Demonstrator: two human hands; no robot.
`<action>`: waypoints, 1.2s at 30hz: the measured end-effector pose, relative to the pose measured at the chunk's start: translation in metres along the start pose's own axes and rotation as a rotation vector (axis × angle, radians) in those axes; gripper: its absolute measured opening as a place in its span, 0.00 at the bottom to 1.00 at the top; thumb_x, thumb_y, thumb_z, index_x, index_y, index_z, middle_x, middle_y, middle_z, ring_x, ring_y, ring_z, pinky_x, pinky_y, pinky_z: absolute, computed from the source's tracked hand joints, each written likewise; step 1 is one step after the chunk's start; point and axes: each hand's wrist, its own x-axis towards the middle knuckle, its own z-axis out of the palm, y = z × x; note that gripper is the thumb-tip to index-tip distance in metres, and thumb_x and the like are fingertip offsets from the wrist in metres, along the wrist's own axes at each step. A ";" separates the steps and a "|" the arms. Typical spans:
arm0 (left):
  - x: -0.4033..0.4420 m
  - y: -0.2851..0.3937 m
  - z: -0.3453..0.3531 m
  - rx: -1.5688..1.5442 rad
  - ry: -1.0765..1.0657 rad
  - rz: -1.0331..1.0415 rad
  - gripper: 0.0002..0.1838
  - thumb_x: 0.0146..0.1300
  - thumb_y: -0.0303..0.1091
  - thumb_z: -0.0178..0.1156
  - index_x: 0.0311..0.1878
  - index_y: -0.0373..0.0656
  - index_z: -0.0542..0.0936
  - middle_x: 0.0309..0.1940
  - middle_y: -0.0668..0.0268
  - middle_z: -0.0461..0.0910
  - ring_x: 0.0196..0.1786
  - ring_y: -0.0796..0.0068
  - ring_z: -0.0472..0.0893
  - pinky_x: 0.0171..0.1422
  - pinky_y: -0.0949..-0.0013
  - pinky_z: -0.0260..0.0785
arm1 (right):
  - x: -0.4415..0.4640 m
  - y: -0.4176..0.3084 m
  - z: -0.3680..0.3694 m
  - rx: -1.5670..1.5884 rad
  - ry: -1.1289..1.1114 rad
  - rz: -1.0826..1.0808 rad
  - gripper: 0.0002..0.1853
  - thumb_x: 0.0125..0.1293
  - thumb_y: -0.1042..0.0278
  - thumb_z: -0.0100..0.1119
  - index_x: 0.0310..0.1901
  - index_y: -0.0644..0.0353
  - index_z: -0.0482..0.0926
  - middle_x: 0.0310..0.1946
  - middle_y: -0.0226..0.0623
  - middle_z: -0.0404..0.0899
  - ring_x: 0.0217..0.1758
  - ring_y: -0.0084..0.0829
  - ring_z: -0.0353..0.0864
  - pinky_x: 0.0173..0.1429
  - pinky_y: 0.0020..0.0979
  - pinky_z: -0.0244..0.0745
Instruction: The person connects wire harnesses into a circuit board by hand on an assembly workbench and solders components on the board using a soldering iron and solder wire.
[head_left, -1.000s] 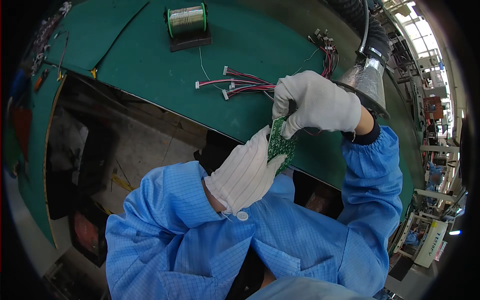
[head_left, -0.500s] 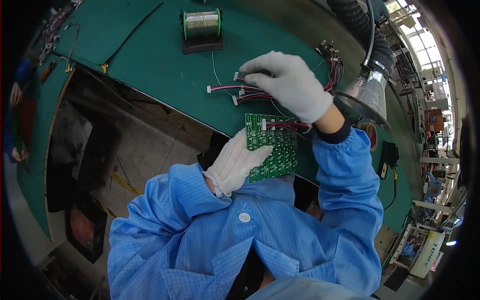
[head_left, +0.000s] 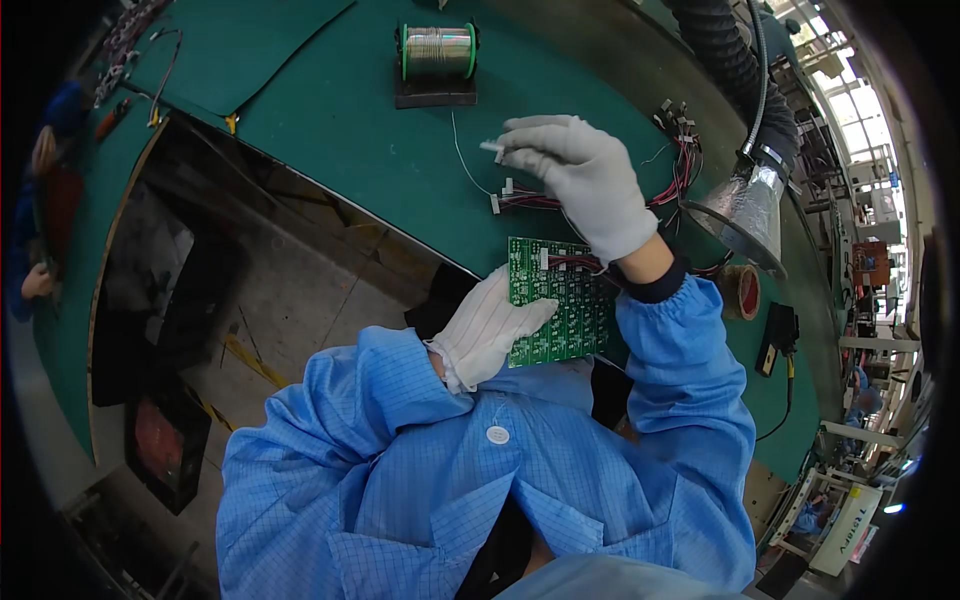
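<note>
My left hand (head_left: 490, 325), in a white striped glove, grips the left edge of a green circuit board (head_left: 560, 335), its thumb on the board's face. A wire harness with a white connector (head_left: 544, 259) lies across the board's upper part. Above the board, my right hand (head_left: 595, 185), also gloved, pinches a white connector (head_left: 491, 147) between thumb and fingers. Just below those fingers, more red and black wires (head_left: 530, 202) with white connectors rest on the green bench (head_left: 390, 180).
A solder spool (head_left: 438, 52) stands at the back. A fume hose nozzle (head_left: 750, 215), a tape roll (head_left: 740, 291) and a wire bundle (head_left: 686, 150) are at the right. At the far left edge, a co-worker's hands (head_left: 42, 282) show.
My right hand left the board, moved up to the wires and closed on a connector. The board, earlier tilted steeply, now faces the camera in my left hand.
</note>
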 end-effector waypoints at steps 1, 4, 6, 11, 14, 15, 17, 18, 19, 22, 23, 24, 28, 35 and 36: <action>0.001 0.003 0.000 -0.001 -0.007 -0.001 0.22 0.71 0.39 0.59 0.60 0.32 0.74 0.47 0.59 0.81 0.46 0.68 0.81 0.57 0.64 0.73 | -0.001 -0.013 -0.012 0.156 -0.005 0.233 0.10 0.72 0.76 0.60 0.52 0.63 0.85 0.38 0.30 0.84 0.29 0.15 0.75 0.31 0.19 0.70; 0.004 0.007 -0.005 0.237 -0.043 0.134 0.20 0.70 0.37 0.56 0.59 0.36 0.77 0.50 0.57 0.79 0.52 0.62 0.79 0.62 0.61 0.70 | -0.008 -0.012 -0.057 0.240 0.111 0.221 0.14 0.74 0.72 0.59 0.58 0.63 0.82 0.39 0.30 0.86 0.31 0.14 0.78 0.32 0.17 0.69; 0.002 0.007 -0.007 0.229 -0.037 0.125 0.20 0.70 0.38 0.56 0.60 0.36 0.77 0.51 0.57 0.79 0.52 0.61 0.79 0.62 0.61 0.70 | -0.020 -0.025 -0.082 0.263 0.100 0.290 0.13 0.74 0.72 0.58 0.56 0.65 0.81 0.40 0.32 0.86 0.34 0.14 0.79 0.34 0.17 0.72; 0.003 0.009 -0.009 0.301 -0.027 0.179 0.21 0.72 0.40 0.54 0.61 0.37 0.77 0.52 0.54 0.78 0.53 0.60 0.79 0.63 0.60 0.71 | -0.065 -0.024 -0.103 0.194 -0.421 0.459 0.08 0.69 0.77 0.63 0.47 0.69 0.83 0.42 0.36 0.87 0.35 0.21 0.83 0.40 0.22 0.80; 0.005 0.006 -0.009 0.349 -0.045 0.204 0.23 0.72 0.42 0.55 0.62 0.36 0.75 0.53 0.55 0.78 0.53 0.61 0.80 0.62 0.60 0.71 | -0.075 -0.023 -0.070 -0.251 -0.441 0.177 0.06 0.62 0.74 0.70 0.41 0.61 0.87 0.34 0.33 0.82 0.40 0.27 0.83 0.46 0.29 0.78; 0.004 0.007 -0.009 0.388 -0.059 0.217 0.24 0.72 0.43 0.55 0.63 0.35 0.74 0.53 0.55 0.78 0.52 0.62 0.80 0.61 0.60 0.72 | -0.078 -0.017 -0.057 -0.267 -0.336 0.150 0.07 0.59 0.73 0.72 0.39 0.58 0.89 0.34 0.33 0.80 0.40 0.32 0.80 0.46 0.33 0.76; 0.003 0.008 -0.004 0.288 -0.032 0.141 0.24 0.72 0.43 0.56 0.62 0.34 0.74 0.52 0.55 0.78 0.51 0.61 0.80 0.60 0.60 0.72 | -0.075 -0.017 -0.041 -0.313 -0.281 0.109 0.07 0.58 0.72 0.72 0.40 0.57 0.89 0.34 0.33 0.81 0.40 0.33 0.80 0.47 0.33 0.76; 0.003 0.009 -0.002 0.184 -0.003 0.068 0.25 0.71 0.44 0.56 0.62 0.34 0.73 0.51 0.54 0.78 0.50 0.60 0.80 0.59 0.60 0.73 | -0.073 -0.018 -0.035 -0.363 -0.228 0.067 0.08 0.58 0.71 0.73 0.40 0.57 0.89 0.35 0.33 0.81 0.40 0.33 0.80 0.47 0.33 0.77; 0.002 0.012 0.000 0.187 0.007 0.068 0.25 0.71 0.44 0.56 0.62 0.34 0.73 0.51 0.54 0.78 0.50 0.60 0.80 0.59 0.60 0.73 | -0.072 -0.019 -0.032 -0.467 -0.183 0.032 0.10 0.56 0.70 0.74 0.40 0.55 0.88 0.36 0.34 0.82 0.40 0.36 0.82 0.47 0.35 0.78; 0.001 0.011 0.001 0.336 0.014 0.145 0.22 0.72 0.41 0.54 0.59 0.33 0.74 0.47 0.54 0.77 0.49 0.56 0.79 0.59 0.58 0.72 | -0.070 -0.021 -0.023 -0.521 -0.082 -0.026 0.11 0.55 0.71 0.74 0.41 0.54 0.88 0.36 0.36 0.82 0.39 0.37 0.83 0.45 0.35 0.79; 0.001 0.009 -0.001 0.339 0.023 0.144 0.22 0.72 0.41 0.54 0.59 0.33 0.74 0.47 0.54 0.77 0.49 0.56 0.79 0.59 0.58 0.72 | -0.073 -0.016 -0.024 -0.514 -0.083 -0.103 0.12 0.56 0.75 0.71 0.43 0.54 0.87 0.38 0.37 0.83 0.38 0.39 0.84 0.41 0.36 0.80; 0.002 0.009 -0.003 0.428 -0.014 0.172 0.19 0.72 0.39 0.55 0.58 0.34 0.75 0.49 0.53 0.77 0.51 0.55 0.79 0.59 0.58 0.73 | -0.075 -0.018 -0.021 -0.511 -0.085 -0.108 0.12 0.56 0.75 0.71 0.43 0.54 0.87 0.38 0.37 0.83 0.38 0.39 0.84 0.41 0.36 0.80; 0.004 -0.003 -0.010 0.933 -0.079 0.645 0.15 0.74 0.36 0.55 0.56 0.36 0.77 0.52 0.52 0.76 0.54 0.54 0.78 0.60 0.57 0.74 | -0.079 -0.023 -0.020 -0.694 -0.173 -0.141 0.14 0.57 0.80 0.64 0.46 0.55 0.86 0.40 0.38 0.84 0.38 0.40 0.84 0.41 0.36 0.80; 0.003 0.005 -0.003 0.389 -0.073 0.160 0.15 0.74 0.36 0.53 0.57 0.37 0.77 0.53 0.52 0.76 0.55 0.52 0.77 0.62 0.56 0.73 | -0.069 -0.024 -0.031 -0.729 -0.351 -0.219 0.16 0.61 0.77 0.61 0.51 0.57 0.83 0.37 0.38 0.85 0.39 0.42 0.84 0.41 0.39 0.78; 0.003 0.004 -0.004 0.446 -0.073 0.187 0.16 0.74 0.36 0.54 0.57 0.37 0.77 0.53 0.52 0.75 0.56 0.52 0.77 0.62 0.56 0.73 | -0.066 -0.027 -0.035 -0.783 -0.415 -0.239 0.15 0.63 0.75 0.61 0.51 0.58 0.83 0.35 0.39 0.85 0.38 0.42 0.84 0.40 0.39 0.78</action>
